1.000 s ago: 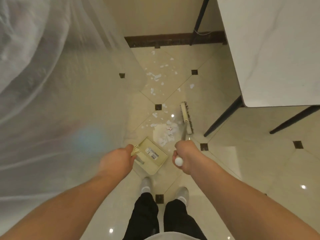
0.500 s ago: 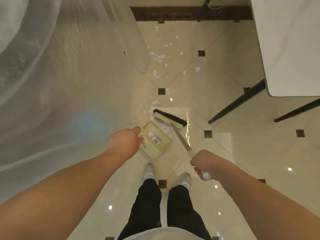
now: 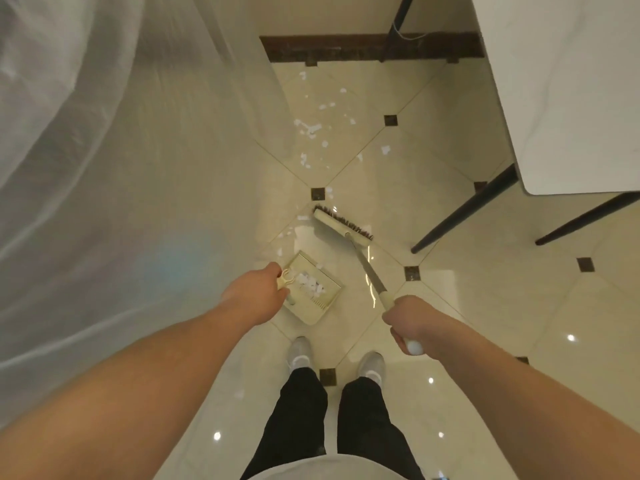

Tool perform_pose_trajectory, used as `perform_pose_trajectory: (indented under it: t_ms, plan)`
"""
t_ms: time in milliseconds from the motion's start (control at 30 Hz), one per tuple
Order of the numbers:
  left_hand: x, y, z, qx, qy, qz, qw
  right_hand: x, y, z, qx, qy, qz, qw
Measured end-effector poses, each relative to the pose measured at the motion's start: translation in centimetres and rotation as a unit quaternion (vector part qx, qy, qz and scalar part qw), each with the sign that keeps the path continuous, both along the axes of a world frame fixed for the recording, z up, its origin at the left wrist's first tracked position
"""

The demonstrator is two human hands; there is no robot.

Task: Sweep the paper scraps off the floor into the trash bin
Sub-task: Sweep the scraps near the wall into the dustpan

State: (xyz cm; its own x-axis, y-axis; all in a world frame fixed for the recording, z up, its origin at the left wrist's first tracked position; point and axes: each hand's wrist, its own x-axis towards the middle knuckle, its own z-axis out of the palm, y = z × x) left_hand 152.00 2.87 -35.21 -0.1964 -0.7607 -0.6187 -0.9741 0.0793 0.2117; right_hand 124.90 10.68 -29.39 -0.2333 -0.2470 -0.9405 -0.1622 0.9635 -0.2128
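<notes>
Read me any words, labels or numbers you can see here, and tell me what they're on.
No text can be read in this view.
The dustpan shows no readable label now; paper scraps lie inside it.
The broom and the table show no markings.

Open floor (image 3: 450, 306) between curtain (image 3: 121, 168) and table (image 3: 571, 98).

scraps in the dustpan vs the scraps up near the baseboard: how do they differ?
The scraps in the dustpan lie bunched in one pile; the scraps near the baseboard are scattered loose across the floor tiles. The dustpan scraps sit beside the left hand; the far ones lie beyond the broom head. Both are small white paper bits.
</notes>
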Motion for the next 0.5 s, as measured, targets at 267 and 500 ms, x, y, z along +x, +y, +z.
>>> perform_pose_trajectory:
  t_ms: [267, 500]
  plan:
    - [0.6, 1.5, -0.7, 0.024, 0.013, 0.007, 1.000, 0.2, 1.6, 3.3, 0.064, -0.093, -0.063, 0.992]
    - [1.3, 1.1, 1.9, 0.005, 0.018, 0.046, 0.999, -2.2, -3.6, 7.3, 0.039, -0.100, -0.103, 0.989]
